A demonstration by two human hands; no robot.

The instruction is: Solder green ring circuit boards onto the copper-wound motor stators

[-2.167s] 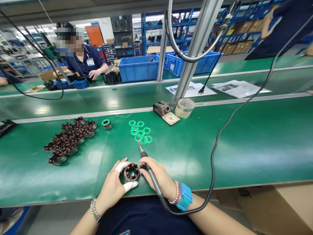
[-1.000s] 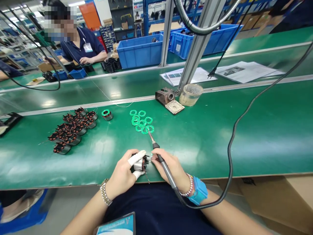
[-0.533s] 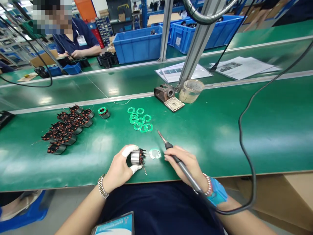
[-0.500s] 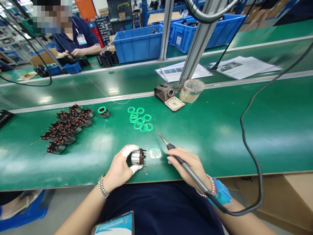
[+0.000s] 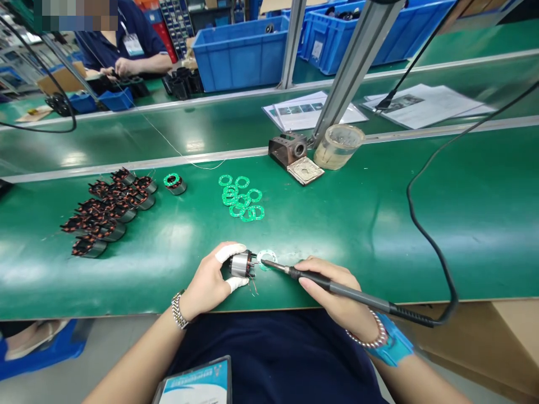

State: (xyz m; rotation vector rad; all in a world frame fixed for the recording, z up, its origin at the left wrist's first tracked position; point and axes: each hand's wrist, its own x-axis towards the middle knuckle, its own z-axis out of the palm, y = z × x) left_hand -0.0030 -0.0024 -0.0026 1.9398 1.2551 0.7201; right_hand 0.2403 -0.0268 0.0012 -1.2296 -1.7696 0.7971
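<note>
Stator [image 5: 242, 264] sits clamped in the left hand [image 5: 205, 279], grip closed, near the counter [image 5: 442, 235] edge. Green ring [image 5: 269, 256] lies just beside it, touched by the tip of the soldering iron [image 5: 341, 286], which the right hand [image 5: 330, 294] grips closed. Step appears to be ring placement; next move seemingly calls for steadily seating it on the stator end.

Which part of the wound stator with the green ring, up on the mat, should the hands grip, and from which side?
Probably the smooth metal sleeve of the wound stator, from the near side, where it shows. The green ring and copper windings sit on its upper end, so fingers there could disturb them. The left hand holds its stator that way.
</note>
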